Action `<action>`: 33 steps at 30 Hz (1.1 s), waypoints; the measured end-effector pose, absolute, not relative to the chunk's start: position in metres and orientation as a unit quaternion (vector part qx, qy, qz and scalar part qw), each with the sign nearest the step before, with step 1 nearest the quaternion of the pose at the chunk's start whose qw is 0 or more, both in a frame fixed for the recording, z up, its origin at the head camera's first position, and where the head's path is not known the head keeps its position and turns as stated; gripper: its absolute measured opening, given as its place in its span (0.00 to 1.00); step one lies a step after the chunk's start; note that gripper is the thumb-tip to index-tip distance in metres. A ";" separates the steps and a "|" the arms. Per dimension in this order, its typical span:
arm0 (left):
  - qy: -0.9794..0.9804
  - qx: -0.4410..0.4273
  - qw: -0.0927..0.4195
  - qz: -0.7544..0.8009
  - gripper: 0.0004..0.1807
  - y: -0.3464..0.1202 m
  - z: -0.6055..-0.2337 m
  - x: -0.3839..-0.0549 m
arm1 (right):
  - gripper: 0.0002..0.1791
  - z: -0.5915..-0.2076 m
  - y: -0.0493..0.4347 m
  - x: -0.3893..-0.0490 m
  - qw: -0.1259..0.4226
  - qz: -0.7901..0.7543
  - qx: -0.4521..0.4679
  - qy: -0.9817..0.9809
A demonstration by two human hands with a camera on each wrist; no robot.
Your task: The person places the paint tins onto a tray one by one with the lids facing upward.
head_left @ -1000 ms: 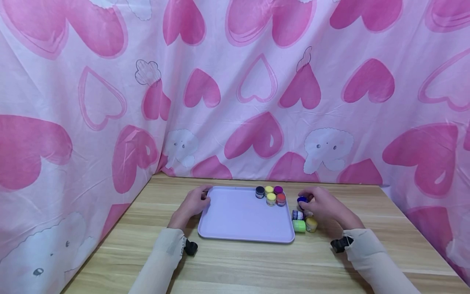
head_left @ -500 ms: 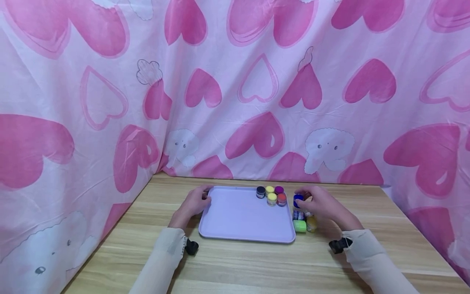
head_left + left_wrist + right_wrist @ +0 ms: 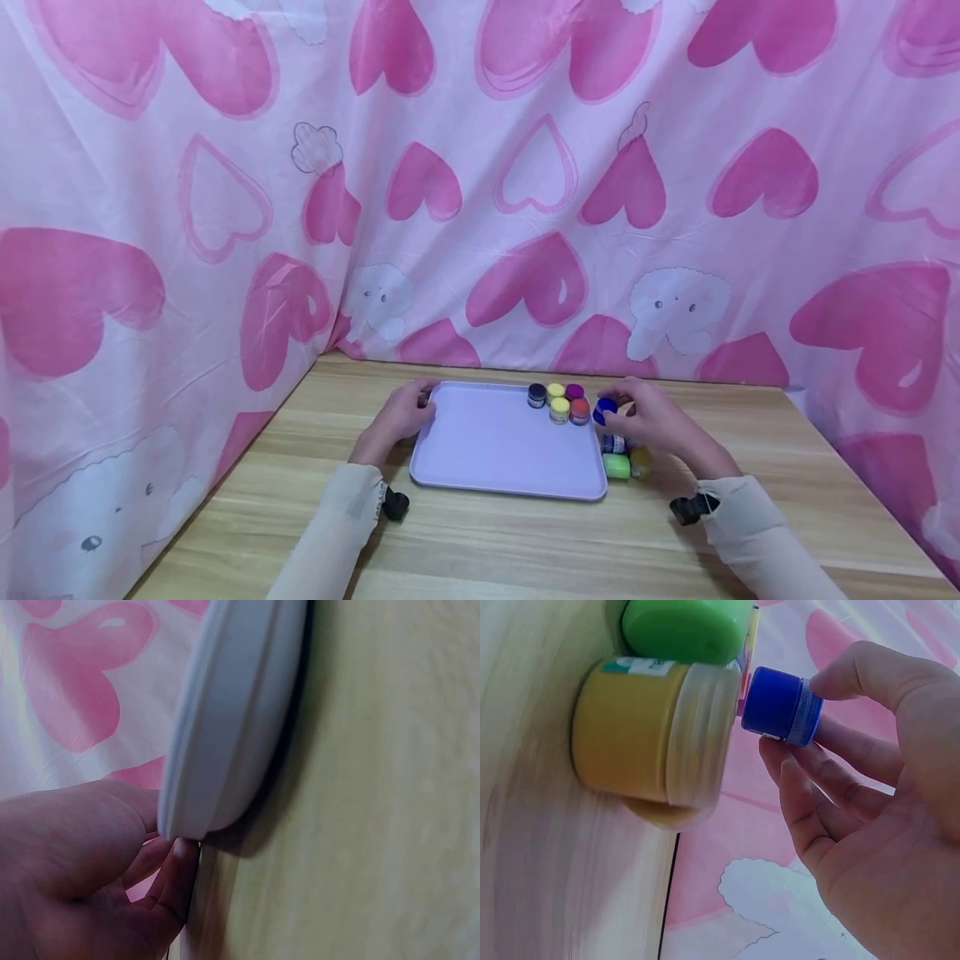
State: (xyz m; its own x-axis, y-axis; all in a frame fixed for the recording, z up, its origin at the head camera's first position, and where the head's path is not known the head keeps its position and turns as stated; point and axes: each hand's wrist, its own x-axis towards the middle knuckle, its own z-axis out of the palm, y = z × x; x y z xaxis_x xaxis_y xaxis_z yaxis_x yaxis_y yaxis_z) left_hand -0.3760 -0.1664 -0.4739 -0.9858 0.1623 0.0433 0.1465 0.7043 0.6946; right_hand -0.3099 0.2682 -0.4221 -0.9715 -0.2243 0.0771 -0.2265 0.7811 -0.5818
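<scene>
Right hand (image 3: 651,417) pinches blue jar (image 3: 772,703), right of head view; left hand (image 3: 397,414) grips tray (image 3: 495,454), centre. Ochre jar (image 3: 626,735) label (image 3: 649,666): illegible.

1. Your left sleeve (image 3: 322,537) was long, pale beige and plain in colour; it ended at the wrist in a cuff (image 3: 363,483) with a greyer patch on it.
2. Your right sleeve (image 3: 765,537) matched it in colour and length; soft creases showed in the cloth towards the wrist.
3. Your left wrist camera (image 3: 396,504) was small, black and blocky; beside it a narrow pale strip (image 3: 381,498) bore dark marks, too small to read.
4. Your right wrist camera (image 3: 688,509) was black too; it looked longer and more angular from the head view.
5. Your left hand (image 3: 396,414) and right hand (image 3: 651,417) were bare.
</scene>
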 end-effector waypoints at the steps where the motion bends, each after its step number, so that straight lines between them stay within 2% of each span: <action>1: 0.924 0.085 0.009 0.374 0.29 -0.166 -0.474 -0.376 | 0.25 -0.422 0.267 -0.310 0.004 0.308 0.124 -0.943; 18: 0.925 0.091 -0.004 0.369 0.28 -0.166 -0.471 -0.372 | 0.21 -0.421 0.242 -0.313 0.043 0.295 0.166 -0.940; 29: 0.926 0.079 0.012 0.370 0.28 -0.165 -0.470 -0.374 | 0.18 -0.414 0.221 -0.325 0.018 0.291 0.172 -0.941; 33: 0.925 0.080 0.009 0.371 0.28 -0.164 -0.471 -0.373 | 0.13 -0.414 0.215 -0.327 0.015 0.286 0.173 -0.943</action>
State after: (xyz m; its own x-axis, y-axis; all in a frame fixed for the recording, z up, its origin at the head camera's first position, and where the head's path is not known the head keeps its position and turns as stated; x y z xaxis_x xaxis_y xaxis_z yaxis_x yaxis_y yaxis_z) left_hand -0.3732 -0.1641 -0.4707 -0.9870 0.1548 0.0433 0.1419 0.7122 0.6875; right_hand -0.3274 0.2147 -0.4144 -0.9398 -0.3175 0.1262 -0.3342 0.7772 -0.5333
